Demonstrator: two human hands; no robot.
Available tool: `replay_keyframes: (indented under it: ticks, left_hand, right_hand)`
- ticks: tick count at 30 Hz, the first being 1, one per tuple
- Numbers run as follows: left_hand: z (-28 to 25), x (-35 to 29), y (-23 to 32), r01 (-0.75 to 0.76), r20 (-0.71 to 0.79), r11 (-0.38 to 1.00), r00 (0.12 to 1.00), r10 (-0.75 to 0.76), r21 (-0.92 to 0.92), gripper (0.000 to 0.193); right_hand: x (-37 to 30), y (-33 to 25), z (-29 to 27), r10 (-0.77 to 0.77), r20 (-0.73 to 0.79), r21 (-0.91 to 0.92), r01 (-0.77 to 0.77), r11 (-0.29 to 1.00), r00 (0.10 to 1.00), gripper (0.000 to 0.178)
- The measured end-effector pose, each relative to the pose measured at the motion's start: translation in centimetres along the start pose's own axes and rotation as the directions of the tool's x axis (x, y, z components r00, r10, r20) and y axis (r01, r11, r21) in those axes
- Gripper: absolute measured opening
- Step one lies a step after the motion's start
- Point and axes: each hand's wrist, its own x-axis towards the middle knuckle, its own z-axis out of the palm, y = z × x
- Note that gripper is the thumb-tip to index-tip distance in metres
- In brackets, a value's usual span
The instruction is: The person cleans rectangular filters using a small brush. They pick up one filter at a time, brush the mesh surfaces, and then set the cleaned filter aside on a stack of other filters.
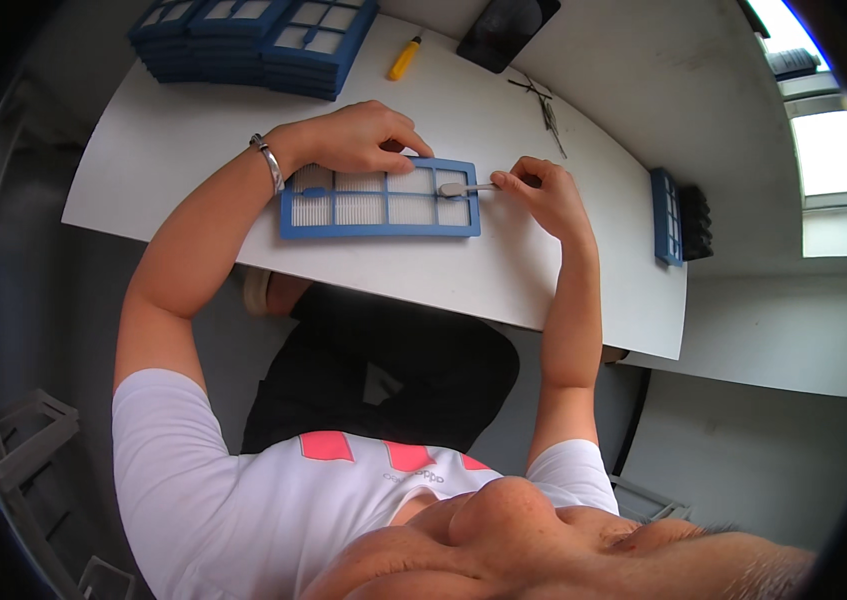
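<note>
A rectangular air filter with a blue frame and white pleats lies flat near the table's front edge. My left hand is at its far long edge, thumb over the pleats and index finger along the frame, holding it. At the filter's right end, my right hand pinches the thin stem of a small pale tool with a flat oval end. That end lies over the frame's right crossbar; what is under it is hidden. A blue oval tab shows on the left crossbar.
Stacks of similar blue filters stand at the far left of the white table. Behind lie a yellow-handled tool, a dark tablet-like panel and thin metal pieces. Another blue filter and black items sit far right.
</note>
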Motion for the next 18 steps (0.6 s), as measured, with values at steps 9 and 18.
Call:
replay_keyframes:
  ticks: [9,18]
  left_hand:
    - [0.1,0.2,-0.2,-0.015,-0.016,1.000,1.000,0.016,0.027,0.038]
    - [0.0,0.1,0.3,0.004,0.008,1.000,1.000,-0.004,0.019,0.036]
  right_hand:
    - [0.3,0.1,0.6,-0.089,-0.078,0.000,0.089,0.996,0.993,0.040]
    - [0.3,0.2,1.1,-0.143,-0.149,-0.045,0.137,0.989,0.978,0.041]
